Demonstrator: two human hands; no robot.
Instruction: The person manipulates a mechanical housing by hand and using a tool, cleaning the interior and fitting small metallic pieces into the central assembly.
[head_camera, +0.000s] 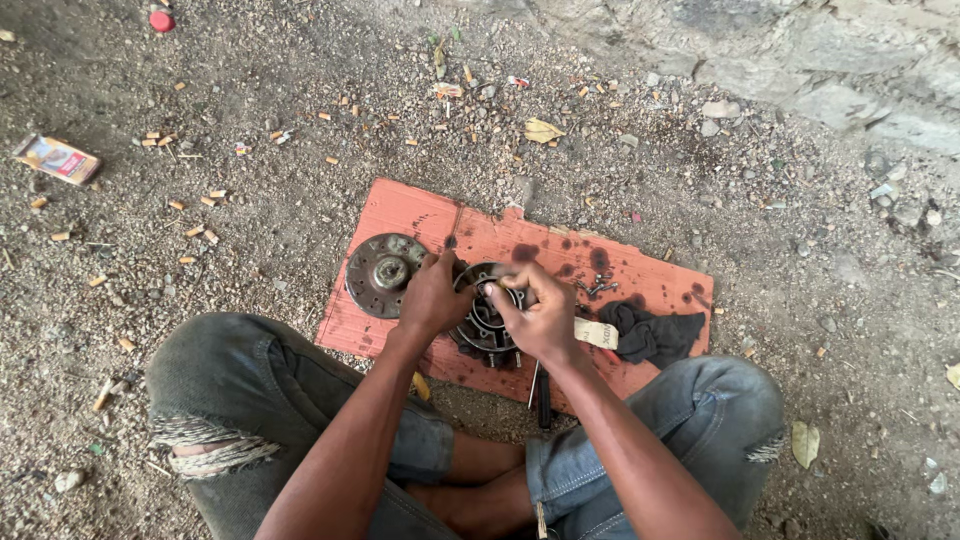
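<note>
Near the cardboard's (640, 285) front edge, my left hand (432, 297) and right hand (540, 315) have their fingers clamped on the hub (484, 325). I judge it heavy, rigid, greasy; best gripped by its rim.

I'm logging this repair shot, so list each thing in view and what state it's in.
Left hand: closed, gripping a thin tool.
Right hand: on the round metal assembly.
Metal disc: lying flat, detached.
Cardboard sheet: flat, oil-stained.
Black rag: crumpled.

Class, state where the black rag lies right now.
In the head view, the black rag lies on the red cardboard's right end, beside the right hand.
</note>
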